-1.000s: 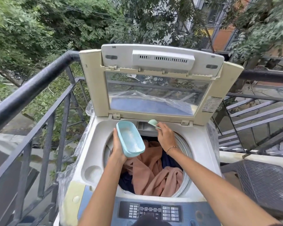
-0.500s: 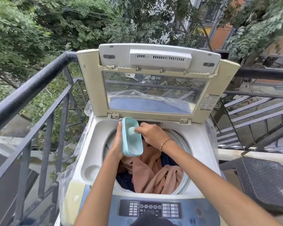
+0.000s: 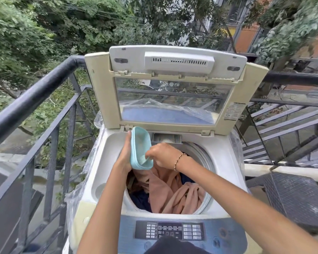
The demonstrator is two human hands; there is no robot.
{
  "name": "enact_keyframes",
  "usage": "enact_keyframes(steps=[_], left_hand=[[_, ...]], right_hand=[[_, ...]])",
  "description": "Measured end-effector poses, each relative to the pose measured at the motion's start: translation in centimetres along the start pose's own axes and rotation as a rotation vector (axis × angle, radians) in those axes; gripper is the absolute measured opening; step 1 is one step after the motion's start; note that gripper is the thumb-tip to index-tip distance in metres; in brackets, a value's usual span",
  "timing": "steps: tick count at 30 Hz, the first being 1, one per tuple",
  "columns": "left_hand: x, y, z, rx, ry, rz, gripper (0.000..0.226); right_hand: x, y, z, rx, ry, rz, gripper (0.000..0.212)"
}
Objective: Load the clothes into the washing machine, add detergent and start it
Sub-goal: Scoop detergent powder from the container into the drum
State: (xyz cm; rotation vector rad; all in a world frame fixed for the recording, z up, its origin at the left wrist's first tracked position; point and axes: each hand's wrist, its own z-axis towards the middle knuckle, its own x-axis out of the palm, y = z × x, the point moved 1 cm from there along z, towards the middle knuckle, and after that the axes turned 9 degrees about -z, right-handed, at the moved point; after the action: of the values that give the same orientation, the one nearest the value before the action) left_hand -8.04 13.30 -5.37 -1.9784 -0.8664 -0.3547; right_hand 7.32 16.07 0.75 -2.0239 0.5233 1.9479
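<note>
Clothes [image 3: 174, 195], peach and navy, lie crumpled in the washing machine [image 3: 226, 162].

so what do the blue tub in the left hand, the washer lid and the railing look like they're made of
Blue tub: likely moulded plastic, matt pale blue, thin rounded rim, whitish dusting inside. Washer lid: yellowed cream plastic frame round a clear pane, glass or acrylic, cannot tell. Railing: probably painted metal, dark, slight sheen on the round top rail.

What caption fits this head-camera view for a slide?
Left hand holds a blue tub over the loaded washer; right hand reaches inside it.
</note>
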Motion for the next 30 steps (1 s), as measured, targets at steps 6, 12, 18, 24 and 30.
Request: enact_keyframes(steps=[6,12,18,24,30], left_hand=[[-0.1,0.3,-0.7,-0.032,0.071,0.031,0.079],[-0.6,0.7,-1.2,-0.121,0.142,-0.020,0.077],[-0.6,2.1,-1.0,-0.056,0.052,-0.156,0.085],[1.1,3.7,-0.7,0.062,-0.048,-0.390,0.081],[3.0,4.3,-0.1,0.209,-0.125,-0.404,0.069]], right_hand=[[-2.0,-0.2,0.5,0.122,0.159,0.296,0.018],[-1.2,-1.2,0.5,0.170,0.319,0.663,0.018],[0.9,-2.0,-0.3,0.362,0.388,1.137,0.021],[1.5,-3.7,-1.1,0.506,0.290,1.439,0.009],[0.8,-6.2,-1.5,0.688,0.029,1.572,0.005]])
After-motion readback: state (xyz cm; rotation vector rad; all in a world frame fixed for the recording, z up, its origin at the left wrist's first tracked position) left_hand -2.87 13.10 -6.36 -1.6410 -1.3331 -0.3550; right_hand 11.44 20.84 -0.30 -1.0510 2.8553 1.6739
